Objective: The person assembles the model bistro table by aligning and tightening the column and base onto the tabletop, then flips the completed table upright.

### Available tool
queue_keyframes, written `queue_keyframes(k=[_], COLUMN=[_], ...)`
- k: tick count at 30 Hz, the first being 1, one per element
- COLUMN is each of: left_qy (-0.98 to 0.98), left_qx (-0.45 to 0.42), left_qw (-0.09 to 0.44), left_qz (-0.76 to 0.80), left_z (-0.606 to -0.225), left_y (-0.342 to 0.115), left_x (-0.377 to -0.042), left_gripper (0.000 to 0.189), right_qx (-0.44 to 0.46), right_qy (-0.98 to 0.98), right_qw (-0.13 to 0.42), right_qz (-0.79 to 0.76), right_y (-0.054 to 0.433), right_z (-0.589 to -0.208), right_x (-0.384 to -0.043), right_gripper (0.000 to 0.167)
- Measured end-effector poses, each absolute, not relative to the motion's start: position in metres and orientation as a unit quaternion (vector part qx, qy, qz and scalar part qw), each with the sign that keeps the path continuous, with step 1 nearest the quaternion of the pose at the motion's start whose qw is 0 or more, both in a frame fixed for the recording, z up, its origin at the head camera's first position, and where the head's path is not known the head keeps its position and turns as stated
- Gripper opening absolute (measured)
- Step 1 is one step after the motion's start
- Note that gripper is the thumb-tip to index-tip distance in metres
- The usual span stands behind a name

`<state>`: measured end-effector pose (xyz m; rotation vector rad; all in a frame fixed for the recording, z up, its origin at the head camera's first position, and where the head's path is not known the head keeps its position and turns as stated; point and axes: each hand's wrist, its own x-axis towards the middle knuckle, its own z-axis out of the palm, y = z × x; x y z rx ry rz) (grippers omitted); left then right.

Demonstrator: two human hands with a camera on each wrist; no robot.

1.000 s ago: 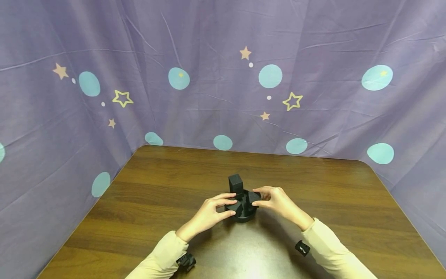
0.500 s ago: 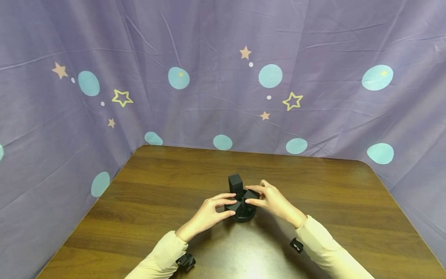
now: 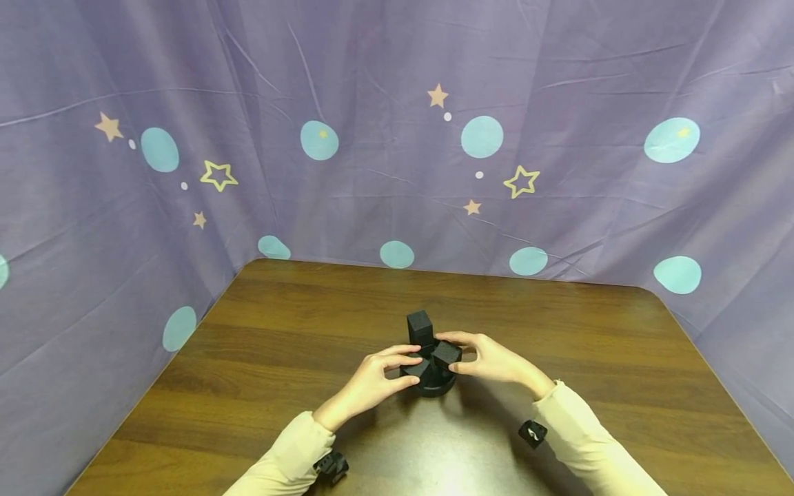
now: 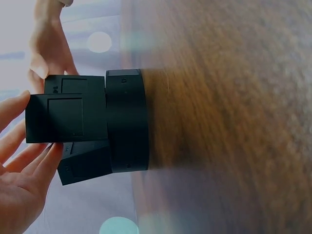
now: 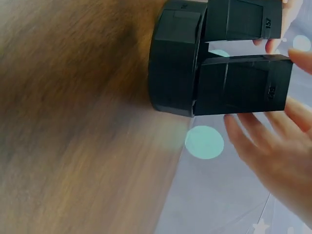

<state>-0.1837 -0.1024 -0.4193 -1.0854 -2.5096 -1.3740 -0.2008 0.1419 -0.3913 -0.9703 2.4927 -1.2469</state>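
A round black base (image 3: 432,390) stands on the table with three black rectangular blocks rising from it. My left hand (image 3: 371,379) holds the left block (image 4: 66,118), thumb at one side of its outer end and fingers at the other. On the opposite side, my right hand (image 3: 493,359) has its thumb and fingers about the right block (image 5: 243,87), which carries a recessed panel and small raised marks. Behind both, the rear block (image 3: 420,328) stands upright and untouched. The blocks' lower ends are hidden inside the base.
The brown wooden table (image 3: 298,303) spreads around the base. A purple curtain (image 3: 384,69) with stars and blue dots hangs behind it and along the sides. Black wrist devices (image 3: 331,467) sit below both cream sleeves (image 3: 285,455).
My right hand moved inward to the left, tilting the right block, then shifted slightly back right as its fingers spread a little. The left hand and rear block stayed nearly still.
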Motion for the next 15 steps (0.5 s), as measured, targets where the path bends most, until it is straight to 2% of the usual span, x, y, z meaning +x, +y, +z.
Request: queue_keyframes(k=[3, 8, 10, 15], left_qy=[-0.821, -0.825, -0.825, -0.825], left_qx=[-0.356, -0.355, -0.354, -0.354], left_qw=[0.046, 0.044, 0.042, 0.043], left_qz=[-0.444, -0.439, -0.439, -0.439], left_z=[-0.419, -0.42, -0.421, -0.42], left_y=[-0.102, -0.103, -0.103, -0.103], left_x=[-0.184, -0.185, -0.185, -0.185], left_gripper=[0.032, 0.033, 0.032, 0.033], right_qx=[-0.314, -0.313, -0.31, -0.299], right_qy=[0.843, 0.856, 0.862, 0.873], right_qw=[0.07, -0.031, -0.055, -0.057], right_qz=[-0.43, -0.41, -0.398, -0.381], right_y=[0.138, 0.132, 0.131, 0.132], right_z=[-0.391, -0.404, -0.406, -0.405], right_x=[-0.202, -0.209, -0.21, -0.21], right_gripper=[0.048, 0.041, 0.039, 0.039])
